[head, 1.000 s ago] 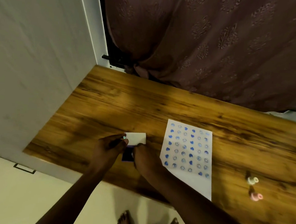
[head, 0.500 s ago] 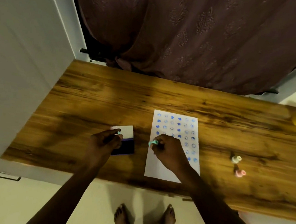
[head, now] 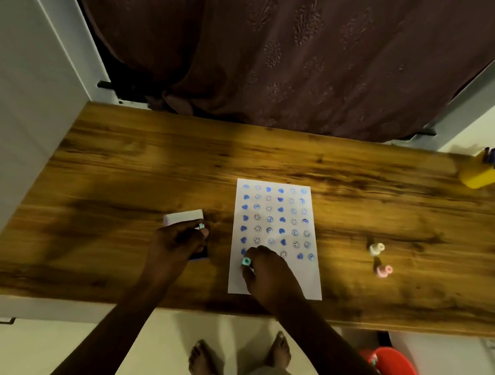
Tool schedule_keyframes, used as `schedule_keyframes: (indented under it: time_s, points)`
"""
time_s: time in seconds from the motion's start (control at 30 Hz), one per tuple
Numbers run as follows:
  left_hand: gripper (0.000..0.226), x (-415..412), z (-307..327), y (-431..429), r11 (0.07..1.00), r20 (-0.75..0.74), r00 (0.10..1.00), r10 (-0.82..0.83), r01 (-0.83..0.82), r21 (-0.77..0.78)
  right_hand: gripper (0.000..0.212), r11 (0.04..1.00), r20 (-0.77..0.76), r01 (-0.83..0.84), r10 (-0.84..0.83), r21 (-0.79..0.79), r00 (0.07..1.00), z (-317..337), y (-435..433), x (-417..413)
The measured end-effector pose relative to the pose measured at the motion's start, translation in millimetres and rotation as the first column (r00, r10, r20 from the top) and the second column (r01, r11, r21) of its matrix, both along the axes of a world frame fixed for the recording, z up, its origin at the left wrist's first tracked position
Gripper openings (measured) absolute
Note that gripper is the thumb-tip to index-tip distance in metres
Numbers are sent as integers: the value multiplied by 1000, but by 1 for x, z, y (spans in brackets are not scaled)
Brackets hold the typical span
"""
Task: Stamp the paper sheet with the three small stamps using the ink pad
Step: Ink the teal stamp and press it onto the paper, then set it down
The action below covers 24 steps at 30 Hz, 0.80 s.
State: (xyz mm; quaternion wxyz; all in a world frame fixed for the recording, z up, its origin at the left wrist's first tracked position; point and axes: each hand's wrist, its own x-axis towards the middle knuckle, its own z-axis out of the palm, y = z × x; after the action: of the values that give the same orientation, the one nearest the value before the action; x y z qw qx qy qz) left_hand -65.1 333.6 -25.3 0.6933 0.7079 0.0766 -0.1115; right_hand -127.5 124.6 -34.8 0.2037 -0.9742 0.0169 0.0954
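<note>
A white paper sheet lies on the wooden table, covered in rows of blue stamped marks. My right hand pinches a small teal stamp and presses it down near the sheet's lower left. My left hand rests on the ink pad, whose white lid stands open behind it; a small teal piece shows at its fingertips. Two other small stamps lie to the right of the sheet: a white stamp and a pink stamp.
A yellow holder with blue pens stands at the table's far right corner. A dark curtain hangs behind the table and a white wall runs along its left side. A red bucket sits on the floor at the right, near my bare feet.
My right hand left the ink pad with the teal stamp, moved right onto the sheet, then slid down to its lower left. My left hand stayed on the ink pad.
</note>
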Motion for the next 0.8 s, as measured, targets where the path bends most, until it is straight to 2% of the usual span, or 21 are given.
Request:
schedule_keyframes:
  time_s: [0.47,0.8]
  points:
    - [24,-3,2,-4,1000,-2,1000,-20,20,-19,44,994,-5,33,-33,-100,999,-23,15,-1]
    - [30,-1,14,-14,996,27,996,-84,85,-32,39,998,-32,67,-68,-17,997,-13,13,4]
